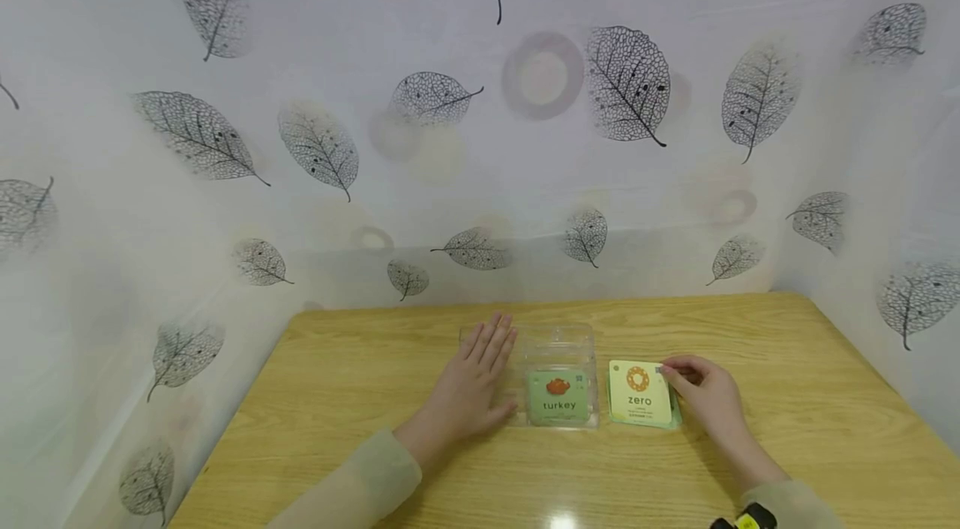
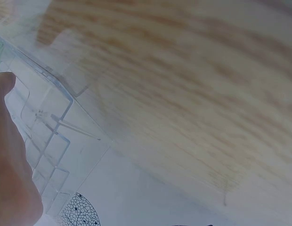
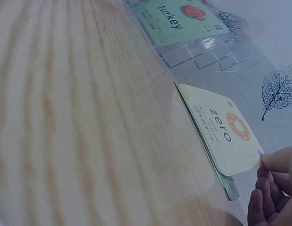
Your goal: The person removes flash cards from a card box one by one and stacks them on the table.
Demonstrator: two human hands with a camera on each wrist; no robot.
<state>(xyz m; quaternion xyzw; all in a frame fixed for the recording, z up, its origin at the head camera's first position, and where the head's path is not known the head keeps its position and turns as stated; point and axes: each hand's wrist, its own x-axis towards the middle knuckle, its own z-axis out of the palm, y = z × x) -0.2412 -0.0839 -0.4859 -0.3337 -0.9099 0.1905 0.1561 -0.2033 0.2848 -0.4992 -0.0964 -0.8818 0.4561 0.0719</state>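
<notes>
My left hand (image 1: 474,383) rests with straight fingers on the left part of a clear plastic box (image 1: 558,336). A green "turkey" flashcard (image 1: 558,397) lies face up in that box, just right of the hand. To the right of the box is a small stack of flashcards, topped by a pale yellow "zero" card (image 1: 640,392) with an orange ring picture. My right hand (image 1: 708,396) pinches the zero card's upper right corner between thumb and fingers. Green edges of the cards beneath (image 3: 231,188) show under it in the right wrist view.
The box and cards are on a wooden table (image 1: 360,362). Behind it hangs a white curtain (image 1: 420,204) printed with dark leaves, which also closes off both sides. A black and yellow band (image 1: 750,517) is on the right wrist.
</notes>
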